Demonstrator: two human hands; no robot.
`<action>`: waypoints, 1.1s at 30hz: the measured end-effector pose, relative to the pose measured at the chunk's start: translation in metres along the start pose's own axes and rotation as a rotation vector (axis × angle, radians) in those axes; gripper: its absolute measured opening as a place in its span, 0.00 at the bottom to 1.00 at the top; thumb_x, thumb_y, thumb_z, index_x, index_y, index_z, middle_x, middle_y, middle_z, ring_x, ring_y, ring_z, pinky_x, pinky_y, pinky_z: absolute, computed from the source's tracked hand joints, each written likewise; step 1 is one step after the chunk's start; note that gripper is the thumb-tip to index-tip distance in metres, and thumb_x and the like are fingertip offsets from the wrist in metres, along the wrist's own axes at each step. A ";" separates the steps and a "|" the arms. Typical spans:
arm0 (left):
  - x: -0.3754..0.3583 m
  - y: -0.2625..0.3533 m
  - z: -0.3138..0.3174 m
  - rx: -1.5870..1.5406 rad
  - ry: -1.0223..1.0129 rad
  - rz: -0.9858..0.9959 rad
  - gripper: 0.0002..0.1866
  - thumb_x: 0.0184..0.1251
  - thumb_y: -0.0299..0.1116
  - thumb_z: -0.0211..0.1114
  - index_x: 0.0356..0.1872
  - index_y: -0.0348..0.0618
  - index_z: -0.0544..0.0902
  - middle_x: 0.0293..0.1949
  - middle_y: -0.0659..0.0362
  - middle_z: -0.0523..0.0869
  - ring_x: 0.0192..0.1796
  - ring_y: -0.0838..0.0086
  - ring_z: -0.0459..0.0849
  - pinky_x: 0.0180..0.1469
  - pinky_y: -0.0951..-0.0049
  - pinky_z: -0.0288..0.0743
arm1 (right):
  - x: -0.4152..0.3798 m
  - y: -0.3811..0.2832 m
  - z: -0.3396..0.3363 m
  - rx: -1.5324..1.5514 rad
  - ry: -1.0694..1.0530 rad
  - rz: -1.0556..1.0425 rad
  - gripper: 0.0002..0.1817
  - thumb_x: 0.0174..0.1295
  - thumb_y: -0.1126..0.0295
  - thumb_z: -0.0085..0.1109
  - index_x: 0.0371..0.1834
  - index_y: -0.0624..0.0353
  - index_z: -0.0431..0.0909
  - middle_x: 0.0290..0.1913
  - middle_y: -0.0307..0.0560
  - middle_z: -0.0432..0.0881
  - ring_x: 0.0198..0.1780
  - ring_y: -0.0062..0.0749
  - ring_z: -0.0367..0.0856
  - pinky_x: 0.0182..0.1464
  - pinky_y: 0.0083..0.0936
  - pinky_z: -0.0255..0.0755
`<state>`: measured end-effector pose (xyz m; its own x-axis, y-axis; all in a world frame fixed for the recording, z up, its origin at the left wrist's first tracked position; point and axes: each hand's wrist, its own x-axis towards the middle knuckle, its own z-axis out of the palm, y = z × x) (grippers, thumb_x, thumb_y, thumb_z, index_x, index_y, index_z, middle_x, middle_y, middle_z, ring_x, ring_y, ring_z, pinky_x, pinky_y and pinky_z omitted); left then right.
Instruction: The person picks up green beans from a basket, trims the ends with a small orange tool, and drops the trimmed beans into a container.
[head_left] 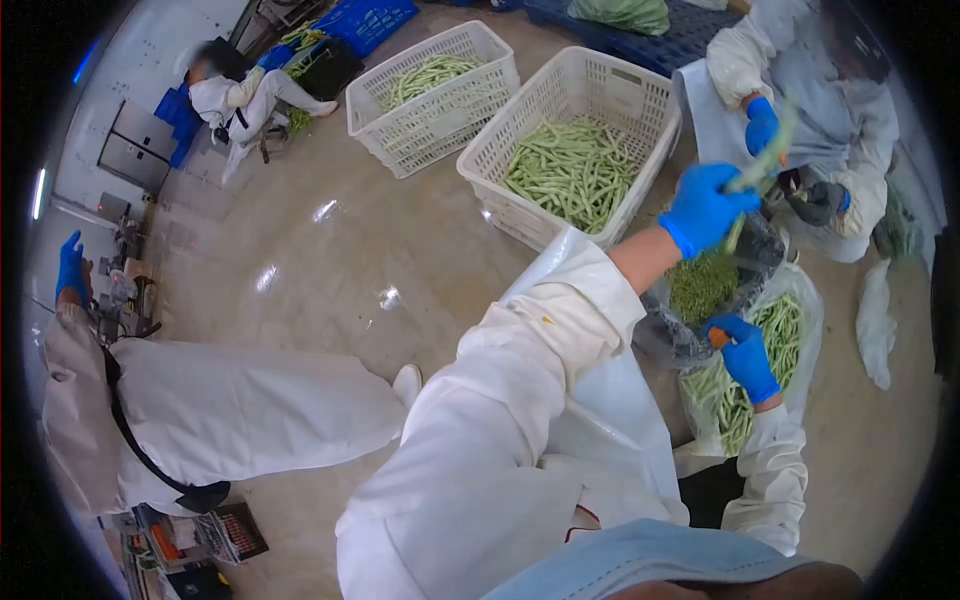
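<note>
My left hand (705,210), in a blue glove, is closed around a few long green beans (765,170), slightly blurred, stretched out over a dark plastic-lined container. Inside that container (655,325) lies a heap of small green trimmings (703,287). My right hand (746,362), also gloved in blue, is closed on a small orange piece (718,337), perhaps a tool handle; the rest of it is hidden. Under and beside this hand is a clear plastic bag (812,315) of long green beans (782,325).
Two white crates (640,150) (435,130) with green beans stand ahead. A co-worker (850,110) in blue gloves sits opposite at the right. Someone in white (230,400) stands at left; another person (245,100) sits at back left. Blue crates (365,25) stand behind.
</note>
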<state>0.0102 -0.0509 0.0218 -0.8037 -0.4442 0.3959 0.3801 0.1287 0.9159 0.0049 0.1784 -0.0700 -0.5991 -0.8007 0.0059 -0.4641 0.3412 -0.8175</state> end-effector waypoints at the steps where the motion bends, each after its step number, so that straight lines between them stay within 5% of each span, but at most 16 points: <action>1: 0.012 -0.005 -0.014 -0.025 0.140 0.032 0.10 0.47 0.31 0.68 0.23 0.35 0.79 0.20 0.52 0.79 0.24 0.66 0.77 0.29 0.66 0.69 | 0.001 0.005 0.000 -0.044 -0.018 0.027 0.10 0.51 0.79 0.56 0.38 0.65 0.79 0.34 0.47 0.81 0.33 0.30 0.77 0.39 0.22 0.69; 3: 0.034 -0.009 -0.055 0.208 0.308 0.016 0.10 0.49 0.32 0.66 0.25 0.35 0.78 0.26 0.50 0.79 0.28 0.59 0.78 0.32 0.61 0.70 | 0.004 0.019 -0.008 -0.134 -0.053 0.084 0.13 0.50 0.79 0.56 0.41 0.64 0.78 0.38 0.49 0.81 0.37 0.35 0.78 0.42 0.23 0.70; 5: 0.042 -0.018 -0.087 0.777 0.583 0.139 0.09 0.49 0.31 0.64 0.29 0.37 0.78 0.33 0.48 0.79 0.34 0.54 0.80 0.36 0.57 0.72 | 0.006 0.028 -0.009 -0.242 0.130 -0.034 0.16 0.50 0.79 0.56 0.44 0.64 0.76 0.41 0.51 0.80 0.42 0.39 0.78 0.46 0.27 0.69; 8: 0.041 -0.025 -0.091 0.860 0.519 -0.111 0.10 0.48 0.32 0.63 0.33 0.40 0.79 0.38 0.47 0.78 0.39 0.53 0.80 0.39 0.55 0.73 | 0.014 0.015 -0.022 -0.322 0.247 0.007 0.22 0.53 0.77 0.57 0.53 0.63 0.71 0.51 0.55 0.75 0.52 0.44 0.74 0.54 0.32 0.66; 10: 0.031 -0.009 -0.072 0.832 0.170 -0.168 0.13 0.53 0.41 0.61 0.35 0.45 0.82 0.39 0.48 0.80 0.43 0.55 0.79 0.43 0.57 0.72 | 0.020 0.015 -0.038 -0.408 0.259 0.096 0.23 0.54 0.76 0.57 0.56 0.63 0.69 0.54 0.56 0.73 0.55 0.44 0.72 0.56 0.32 0.65; 13: 0.013 0.008 -0.038 0.922 -0.538 -0.055 0.12 0.57 0.41 0.56 0.34 0.48 0.82 0.32 0.50 0.82 0.39 0.55 0.80 0.43 0.57 0.72 | 0.030 -0.045 -0.054 -0.626 0.597 -0.205 0.20 0.60 0.73 0.53 0.57 0.63 0.68 0.55 0.53 0.73 0.55 0.41 0.73 0.56 0.32 0.64; 14: 0.004 0.005 -0.031 0.834 -0.610 0.029 0.12 0.57 0.41 0.56 0.35 0.48 0.82 0.32 0.49 0.82 0.38 0.54 0.80 0.42 0.58 0.72 | 0.033 -0.064 -0.055 -0.663 0.745 -0.324 0.19 0.62 0.72 0.51 0.56 0.64 0.69 0.54 0.53 0.74 0.54 0.40 0.73 0.56 0.32 0.64; 16: -0.009 -0.002 -0.019 0.653 -0.750 0.197 0.12 0.57 0.40 0.55 0.35 0.47 0.82 0.33 0.49 0.82 0.37 0.53 0.80 0.41 0.58 0.72 | 0.031 -0.069 -0.063 -0.574 0.664 -0.328 0.17 0.61 0.76 0.49 0.54 0.64 0.70 0.52 0.52 0.76 0.53 0.38 0.74 0.56 0.30 0.65; 20: 0.005 -0.003 -0.022 0.600 -0.594 0.148 0.13 0.57 0.40 0.55 0.37 0.46 0.82 0.32 0.48 0.82 0.35 0.54 0.80 0.40 0.59 0.73 | 0.010 -0.007 -0.083 -0.156 0.292 -0.036 0.19 0.62 0.78 0.47 0.58 0.62 0.68 0.52 0.48 0.74 0.54 0.30 0.72 0.55 0.26 0.64; 24: 0.006 -0.005 -0.027 0.581 -0.635 0.088 0.13 0.56 0.37 0.55 0.37 0.43 0.82 0.31 0.49 0.83 0.34 0.59 0.81 0.39 0.62 0.73 | 0.006 -0.039 -0.073 -0.116 0.557 -0.087 0.17 0.64 0.77 0.45 0.56 0.61 0.70 0.51 0.45 0.75 0.49 0.25 0.72 0.52 0.22 0.65; 29: -0.006 -0.002 0.002 0.378 -0.845 -0.039 0.12 0.55 0.36 0.57 0.37 0.43 0.82 0.32 0.52 0.84 0.34 0.62 0.82 0.39 0.64 0.73 | -0.002 -0.044 -0.081 -0.082 0.499 -0.120 0.18 0.62 0.80 0.45 0.56 0.61 0.70 0.51 0.45 0.75 0.48 0.27 0.72 0.52 0.22 0.66; 33: -0.009 -0.002 0.005 0.348 -0.695 0.065 0.11 0.55 0.36 0.58 0.37 0.44 0.82 0.33 0.52 0.83 0.36 0.61 0.82 0.40 0.63 0.73 | -0.002 -0.037 -0.081 -0.359 0.473 -0.185 0.16 0.61 0.82 0.46 0.53 0.63 0.71 0.48 0.48 0.76 0.48 0.31 0.74 0.52 0.23 0.65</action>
<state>0.0150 -0.0429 0.0169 -0.9310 0.2162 0.2942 0.3628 0.4574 0.8119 -0.0297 0.2070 0.0068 -0.6740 -0.5853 0.4508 -0.7290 0.4277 -0.5345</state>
